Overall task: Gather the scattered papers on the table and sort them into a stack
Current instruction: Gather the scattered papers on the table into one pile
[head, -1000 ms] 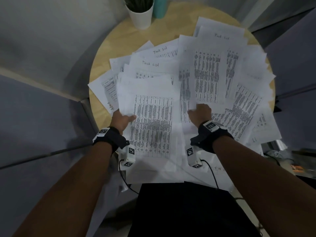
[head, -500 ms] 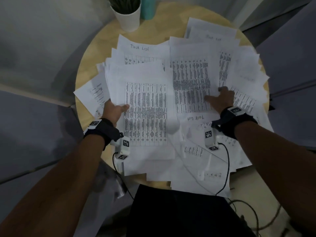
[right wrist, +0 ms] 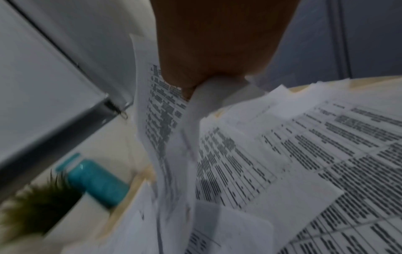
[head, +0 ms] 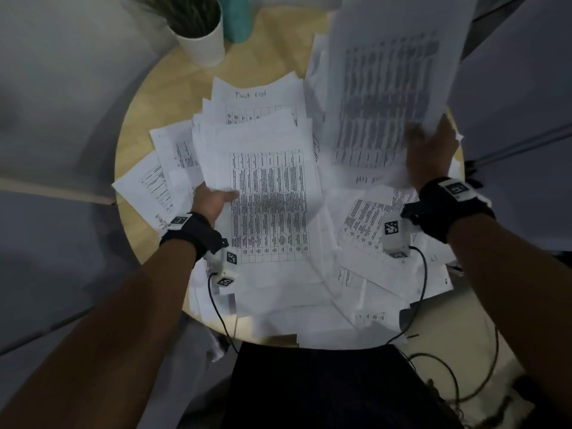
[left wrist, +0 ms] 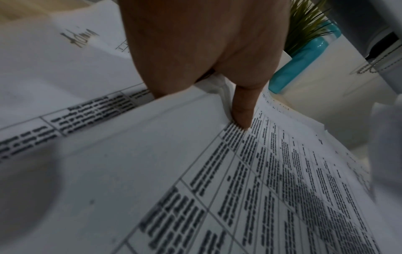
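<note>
The right hand (head: 431, 153) holds the lifted sheets (head: 387, 72) by one lower corner only, so they hang floppy above the far side of the surface (head: 272, 51). In my judgement they could fan apart, slip out one by one, or sweep against the plant pot (head: 205, 41) and bottle (head: 236, 20) at the back edge. The loose papers (head: 309, 320) overhanging the near rim could also slide to the floor if dragged. The right fingers are closed tight on that corner, the sheets bunching out of the fist in the wrist view. The left hand (head: 213, 201) pinches the left edge of the gathered pile (head: 269, 196), with the thumb (left wrist: 242, 110) flat on top and the other fingers hidden beneath, so I cannot tell their spread.
</note>
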A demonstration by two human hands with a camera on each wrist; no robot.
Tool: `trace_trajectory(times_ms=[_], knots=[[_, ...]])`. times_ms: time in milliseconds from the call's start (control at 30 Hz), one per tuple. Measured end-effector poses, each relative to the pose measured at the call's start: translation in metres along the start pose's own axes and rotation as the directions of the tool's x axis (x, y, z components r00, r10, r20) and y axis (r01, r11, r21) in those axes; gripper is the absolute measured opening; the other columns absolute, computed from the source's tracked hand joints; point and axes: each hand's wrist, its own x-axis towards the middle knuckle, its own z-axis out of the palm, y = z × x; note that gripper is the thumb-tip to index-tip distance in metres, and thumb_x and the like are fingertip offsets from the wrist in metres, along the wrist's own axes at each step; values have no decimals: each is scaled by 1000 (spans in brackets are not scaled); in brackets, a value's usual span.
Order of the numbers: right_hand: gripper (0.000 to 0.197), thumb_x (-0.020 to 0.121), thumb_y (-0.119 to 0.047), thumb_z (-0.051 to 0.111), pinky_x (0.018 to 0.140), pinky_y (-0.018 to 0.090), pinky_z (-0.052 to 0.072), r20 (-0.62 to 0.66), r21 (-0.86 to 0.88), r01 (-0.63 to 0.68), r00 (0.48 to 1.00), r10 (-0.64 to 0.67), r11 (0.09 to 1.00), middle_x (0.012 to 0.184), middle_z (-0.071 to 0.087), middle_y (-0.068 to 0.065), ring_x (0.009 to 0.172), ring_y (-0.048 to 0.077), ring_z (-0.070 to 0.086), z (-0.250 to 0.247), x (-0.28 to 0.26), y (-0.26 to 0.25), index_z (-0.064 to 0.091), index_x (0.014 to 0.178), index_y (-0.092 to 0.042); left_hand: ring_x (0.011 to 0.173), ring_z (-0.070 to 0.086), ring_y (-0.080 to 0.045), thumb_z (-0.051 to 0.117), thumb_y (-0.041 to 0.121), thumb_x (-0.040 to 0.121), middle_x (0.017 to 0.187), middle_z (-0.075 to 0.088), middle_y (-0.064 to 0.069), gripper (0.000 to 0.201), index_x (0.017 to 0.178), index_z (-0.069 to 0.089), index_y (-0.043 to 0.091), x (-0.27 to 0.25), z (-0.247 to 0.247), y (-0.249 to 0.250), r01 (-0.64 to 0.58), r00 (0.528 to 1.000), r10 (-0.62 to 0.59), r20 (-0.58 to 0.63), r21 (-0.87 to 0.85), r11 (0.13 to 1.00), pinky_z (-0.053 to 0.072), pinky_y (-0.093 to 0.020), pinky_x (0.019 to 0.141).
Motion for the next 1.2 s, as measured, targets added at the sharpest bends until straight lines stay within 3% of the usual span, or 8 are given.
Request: trace_trajectory(times_ms=[233, 467, 633, 700, 767, 867, 967, 1200], knots=[[24, 91, -21, 66, 64, 24, 44, 264, 76, -116, 960, 92, 990, 91, 64, 5, 79, 15, 57, 8, -27, 20, 65, 110, -6, 136, 45, -27, 77, 17, 85, 141, 56, -13, 47, 126, 62, -2, -5, 10, 12, 64, 998, -64, 10, 57, 996, 24, -43, 116], [52, 94, -29, 64, 78, 27, 41, 651, -171, -46, 745, 148, 984, 118, 61, 15, 104, 28, 61, 51, -108, 33, 45, 136, -4, 149, 24, -22, 53, 62, 92, 161, 30, -4, 78, 152, 36, 16, -18, 33, 15, 63, 998, -56, 42, -184, 981, 15, -40, 120], [42, 101, -34, 49, 76, 47, 56, 776, -244, 53, 609, 162, 968, 94, 61, 14, 79, 27, 61, 65, -121, 24, 37, 127, -4, 130, 54, -24, 85, 31, 77, 134, 63, -9, 61, 127, 63, 4, -16, 32, 2, 6, 1000, -4, 31, -42, 999, 33, -30, 103], [38, 102, -37, 46, 79, 45, 55, 769, -270, 141, 627, 125, 952, 89, 59, 9, 76, 24, 58, 64, -107, 24, 46, 115, -2, 125, 58, -27, 86, 22, 76, 131, 65, -11, 62, 128, 61, 3, -15, 29, -5, 16, 1000, -15, 21, -62, 998, 39, -37, 108], [29, 100, -29, 49, 80, 42, 56, 669, -267, 193, 742, 37, 944, 91, 60, 9, 80, 26, 62, 62, -84, 23, 56, 103, -1, 115, 64, -23, 84, 13, 78, 122, 68, -6, 50, 123, 64, 9, -18, 22, -8, 8, 1000, -6, 17, -113, 994, 44, -40, 107], [31, 90, -15, 56, 97, 45, 45, 495, -422, 139, 863, 99, 896, 128, 41, 14, 117, 33, 45, 56, -46, 22, 54, 120, -9, 112, 64, -20, 81, 5, 80, 122, 68, -2, 46, 122, 64, 15, -24, 9, -17, 15, 1000, -10, 25, -196, 980, 45, -39, 106], [52, 85, -18, 65, 98, 43, 44, 518, -477, 26, 816, 257, 878, 137, 34, 15, 123, 34, 40, 60, -20, 15, 45, 133, -11, 121, 58, -27, 79, 4, 80, 132, 62, -8, 54, 130, 60, 5, -29, -11, -27, 17, 998, -28, -51, -209, 978, 41, -44, 109], [56, 97, -30, 57, 96, 39, 48, 655, -363, 38, 721, 226, 931, 139, 52, 17, 120, 34, 57, 75, -27, 6, 38, 144, -5, 120, 58, -33, 81, 11, 81, 129, 64, -17, 51, 126, 61, -1, -32, -31, -49, 48, 988, -70, -139, -158, 986, 44, -49, 107]])
